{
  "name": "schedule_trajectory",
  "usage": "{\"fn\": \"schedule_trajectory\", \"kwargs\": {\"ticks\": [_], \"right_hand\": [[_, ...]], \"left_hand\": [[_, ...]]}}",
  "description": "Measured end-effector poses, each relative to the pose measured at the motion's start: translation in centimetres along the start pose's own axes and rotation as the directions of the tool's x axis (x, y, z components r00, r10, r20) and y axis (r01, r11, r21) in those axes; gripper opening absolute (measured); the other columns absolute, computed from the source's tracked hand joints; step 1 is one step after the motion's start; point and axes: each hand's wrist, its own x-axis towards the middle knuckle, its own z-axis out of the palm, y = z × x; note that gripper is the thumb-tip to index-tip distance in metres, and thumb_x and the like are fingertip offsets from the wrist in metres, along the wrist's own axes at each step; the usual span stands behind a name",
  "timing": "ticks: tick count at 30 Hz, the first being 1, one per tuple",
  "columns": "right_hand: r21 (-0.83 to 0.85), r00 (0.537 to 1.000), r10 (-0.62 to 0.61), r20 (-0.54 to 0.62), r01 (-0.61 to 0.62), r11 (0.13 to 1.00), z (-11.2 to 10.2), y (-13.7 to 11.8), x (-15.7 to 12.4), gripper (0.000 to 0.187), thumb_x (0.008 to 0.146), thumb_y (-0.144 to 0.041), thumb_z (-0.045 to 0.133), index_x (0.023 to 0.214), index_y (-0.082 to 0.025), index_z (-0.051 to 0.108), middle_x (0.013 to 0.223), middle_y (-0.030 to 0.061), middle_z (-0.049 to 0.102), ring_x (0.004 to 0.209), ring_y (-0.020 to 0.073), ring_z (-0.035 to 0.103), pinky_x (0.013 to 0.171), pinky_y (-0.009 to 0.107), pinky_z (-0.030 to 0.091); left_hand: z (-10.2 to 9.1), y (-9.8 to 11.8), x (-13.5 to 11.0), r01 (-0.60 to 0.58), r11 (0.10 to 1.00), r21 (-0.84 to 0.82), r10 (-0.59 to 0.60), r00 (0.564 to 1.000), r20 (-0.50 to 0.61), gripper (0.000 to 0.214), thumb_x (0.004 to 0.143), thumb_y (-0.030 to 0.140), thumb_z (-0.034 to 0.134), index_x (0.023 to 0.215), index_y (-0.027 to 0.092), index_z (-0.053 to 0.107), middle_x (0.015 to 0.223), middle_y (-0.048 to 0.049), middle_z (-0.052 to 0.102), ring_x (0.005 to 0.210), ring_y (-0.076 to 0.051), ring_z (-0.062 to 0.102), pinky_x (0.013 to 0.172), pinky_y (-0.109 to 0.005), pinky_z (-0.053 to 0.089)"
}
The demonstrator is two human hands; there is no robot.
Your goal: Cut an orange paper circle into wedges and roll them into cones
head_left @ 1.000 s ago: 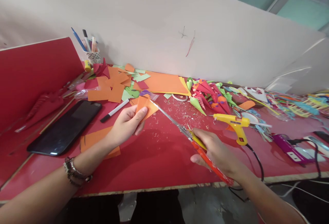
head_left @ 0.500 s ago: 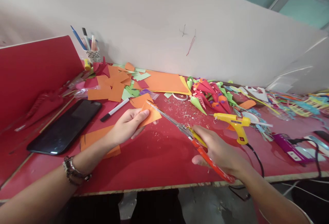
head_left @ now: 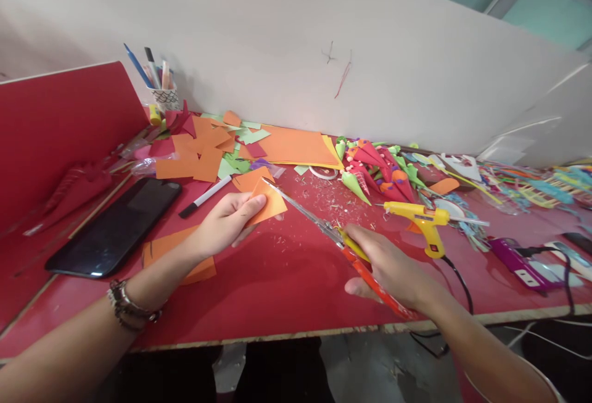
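My left hand [head_left: 234, 218] pinches a small piece of orange paper [head_left: 272, 205] between thumb and fingers, above the red table. My right hand [head_left: 388, 267] is wrapped round the red and yellow handles of a pair of scissors [head_left: 319, 223]. The scissor blades point up and left, with their tips at the upper edge of the orange paper. Below my left forearm lies another orange paper piece [head_left: 201, 272], partly covered by the arm. Right behind my left hand rests a further orange piece [head_left: 252, 179].
A black phone [head_left: 115, 227] and a marker [head_left: 206, 196] lie at left, near a pen cup [head_left: 165, 98]. Paper scraps and orange sheets [head_left: 296, 147] line the back. To the right are small paper cones [head_left: 370, 171], a yellow glue gun [head_left: 425, 224] and a purple power strip [head_left: 522, 267].
The scissors and the orange paper stay together, with only a slight shift. The scissor handles look a little closer together. The whole view has moved slightly.
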Motion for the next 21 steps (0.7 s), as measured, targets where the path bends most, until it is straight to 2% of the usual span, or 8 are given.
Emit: {"fn": "schedule_trajectory", "kwargs": {"ticks": [4,8,15,21], "right_hand": [[0.005,1.0,-0.02,0.018,0.02,1.0,0.12,-0.08,0.04,0.058,0.065,-0.055,0.06,0.106,-0.015,0.051,0.101,0.0147,0.06,0.088,0.0287,0.059,0.069,0.036,0.048],[0.022,1.0,0.01,0.021,-0.01,1.0,0.11,-0.43,0.2,0.041,0.069,-0.051,0.057,0.095,-0.018,0.055,0.088,0.0097,0.062,0.075,0.0228,0.06,0.059,0.03,0.047],[0.034,1.0,0.021,-0.001,-0.021,0.999,0.31,-0.28,0.12,0.022,0.075,-0.037,0.052,0.085,-0.018,0.055,0.079,0.0058,0.061,0.069,0.0181,0.057,0.056,0.028,0.045],[0.069,1.0,-0.003,-0.011,0.003,0.998,0.36,0.31,-0.55,0.033,0.072,-0.044,0.053,0.093,-0.018,0.055,0.084,0.0077,0.062,0.075,0.0215,0.06,0.061,0.029,0.048]], "left_hand": [[0.13,0.1,-0.07,0.019,0.999,0.026,-0.019,1.0,0.012,0.054,0.086,0.047,0.034,0.04,0.018,0.033,0.029,0.0063,0.033,0.027,-0.003,0.028,0.031,-0.017,0.024],[0.3,0.07,-0.16,0.04,0.998,0.038,-0.041,0.999,0.024,0.052,0.086,0.045,0.034,0.042,0.019,0.033,0.029,0.007,0.033,0.027,-0.003,0.028,0.031,-0.017,0.024],[0.38,-0.25,-0.02,0.069,0.996,0.059,-0.071,0.997,0.031,0.054,0.087,0.046,0.033,0.041,0.018,0.033,0.029,0.0068,0.033,0.028,-0.003,0.029,0.034,-0.016,0.028],[0.54,-0.15,0.08,0.071,0.996,0.057,-0.068,0.997,-0.044,0.053,0.087,0.047,0.032,0.044,0.018,0.037,0.03,0.0056,0.039,0.029,-0.003,0.035,0.035,-0.015,0.031]]}}
